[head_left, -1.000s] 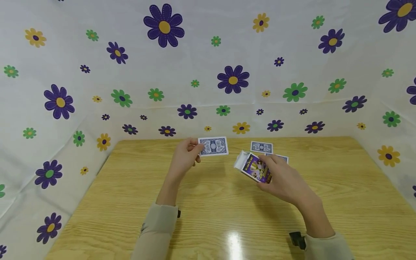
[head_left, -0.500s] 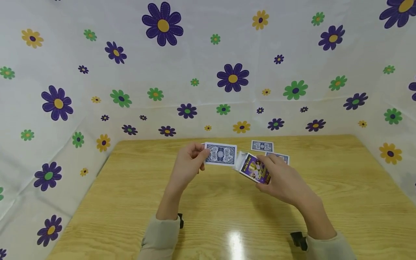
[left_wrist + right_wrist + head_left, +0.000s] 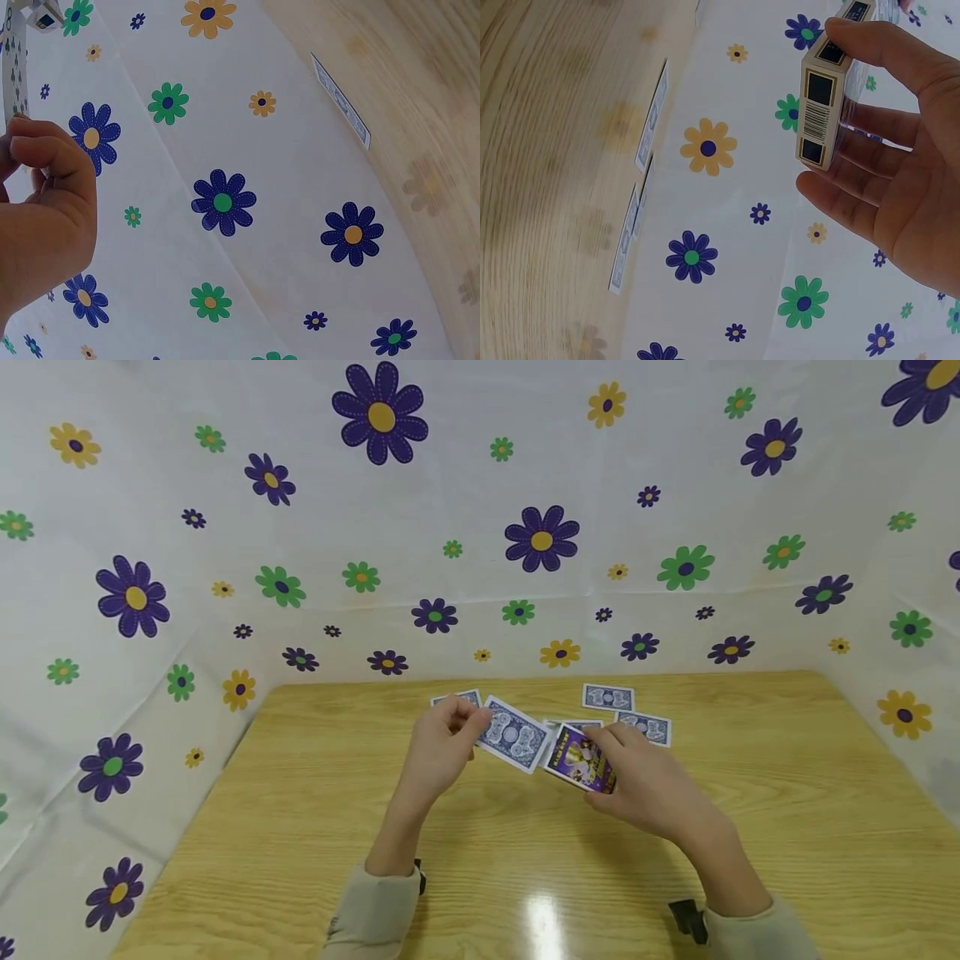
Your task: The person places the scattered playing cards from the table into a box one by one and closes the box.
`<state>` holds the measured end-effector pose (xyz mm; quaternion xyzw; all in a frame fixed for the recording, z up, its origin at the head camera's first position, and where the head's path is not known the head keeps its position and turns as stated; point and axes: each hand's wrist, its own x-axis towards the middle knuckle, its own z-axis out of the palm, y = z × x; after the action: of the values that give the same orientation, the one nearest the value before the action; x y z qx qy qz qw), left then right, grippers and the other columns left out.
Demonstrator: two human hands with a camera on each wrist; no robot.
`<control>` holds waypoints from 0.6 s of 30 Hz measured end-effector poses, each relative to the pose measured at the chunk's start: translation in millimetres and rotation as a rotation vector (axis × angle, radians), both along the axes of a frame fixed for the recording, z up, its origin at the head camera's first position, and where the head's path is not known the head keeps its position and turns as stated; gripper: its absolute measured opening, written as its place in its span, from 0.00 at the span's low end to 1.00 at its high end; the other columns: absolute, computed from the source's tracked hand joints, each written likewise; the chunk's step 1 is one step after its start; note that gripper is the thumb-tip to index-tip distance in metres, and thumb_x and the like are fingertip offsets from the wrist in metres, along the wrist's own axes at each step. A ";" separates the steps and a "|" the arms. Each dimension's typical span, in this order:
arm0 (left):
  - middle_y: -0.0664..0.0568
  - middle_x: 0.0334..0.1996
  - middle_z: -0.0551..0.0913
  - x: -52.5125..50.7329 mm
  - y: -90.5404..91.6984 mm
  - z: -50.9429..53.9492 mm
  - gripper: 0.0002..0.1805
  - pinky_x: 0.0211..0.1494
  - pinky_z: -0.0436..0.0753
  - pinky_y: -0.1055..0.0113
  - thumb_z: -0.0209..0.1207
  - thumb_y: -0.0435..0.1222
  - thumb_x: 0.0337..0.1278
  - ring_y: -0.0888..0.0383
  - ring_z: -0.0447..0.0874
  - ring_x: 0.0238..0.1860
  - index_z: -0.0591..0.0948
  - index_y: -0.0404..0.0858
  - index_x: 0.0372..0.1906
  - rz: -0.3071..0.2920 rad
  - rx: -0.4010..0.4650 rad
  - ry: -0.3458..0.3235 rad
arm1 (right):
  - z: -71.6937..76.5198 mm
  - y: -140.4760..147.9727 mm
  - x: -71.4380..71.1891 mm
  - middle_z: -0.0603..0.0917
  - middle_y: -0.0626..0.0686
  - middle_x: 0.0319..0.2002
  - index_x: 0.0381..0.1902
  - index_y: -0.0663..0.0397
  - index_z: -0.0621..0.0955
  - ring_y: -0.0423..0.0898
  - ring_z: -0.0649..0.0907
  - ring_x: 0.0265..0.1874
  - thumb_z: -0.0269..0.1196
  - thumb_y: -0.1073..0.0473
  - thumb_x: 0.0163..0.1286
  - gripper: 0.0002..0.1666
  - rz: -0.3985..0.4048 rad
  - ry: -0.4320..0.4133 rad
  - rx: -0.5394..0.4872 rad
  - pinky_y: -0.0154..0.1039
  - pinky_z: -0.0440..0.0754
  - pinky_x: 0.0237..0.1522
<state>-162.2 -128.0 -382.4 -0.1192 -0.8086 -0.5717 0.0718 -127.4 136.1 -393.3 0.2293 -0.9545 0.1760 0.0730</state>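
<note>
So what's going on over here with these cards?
A person is handling playing cards over a wooden table. Their left hand pinches a blue-backed card at the open end of a purple box, which their right hand holds. Whether the card's edge is inside isn't clear. Four more cards lie on the table, blue backs up: one beyond the left hand, three beyond the box and right hand.

There are five cards (image 3: 513,735), one box (image 3: 579,758) — two hands (image 3: 441,745).
</note>
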 end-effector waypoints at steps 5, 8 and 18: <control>0.49 0.23 0.74 0.2 1.4 -1.8 0.09 0.23 0.64 0.73 0.59 0.37 0.69 0.57 0.66 0.22 0.79 0.35 0.33 0.038 -0.025 0.026 | -1.5 -1.3 1.0 0.79 0.58 0.52 0.66 0.61 0.73 0.46 0.78 0.41 0.76 0.52 0.53 0.44 0.017 0.009 0.004 0.40 0.80 0.40; 0.51 0.20 0.70 1.0 1.8 -1.8 0.10 0.22 0.61 0.73 0.59 0.37 0.68 0.58 0.62 0.21 0.80 0.36 0.32 0.063 -0.027 0.019 | -2.2 -1.9 1.3 0.79 0.58 0.52 0.65 0.61 0.73 0.46 0.78 0.41 0.76 0.52 0.54 0.44 0.024 0.011 0.006 0.40 0.80 0.40; 0.52 0.20 0.70 2.7 3.2 1.7 0.10 0.23 0.61 0.72 0.60 0.37 0.68 0.60 0.62 0.20 0.81 0.35 0.32 0.070 -0.021 0.006 | -2.2 -2.7 1.9 0.79 0.59 0.52 0.65 0.62 0.73 0.47 0.78 0.42 0.77 0.52 0.53 0.45 0.031 0.035 0.022 0.41 0.80 0.39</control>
<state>-159.5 -124.8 -380.7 -0.0932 -0.8180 -0.5600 0.0930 -125.5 133.4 -395.5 0.2477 -0.9514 0.1625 0.0842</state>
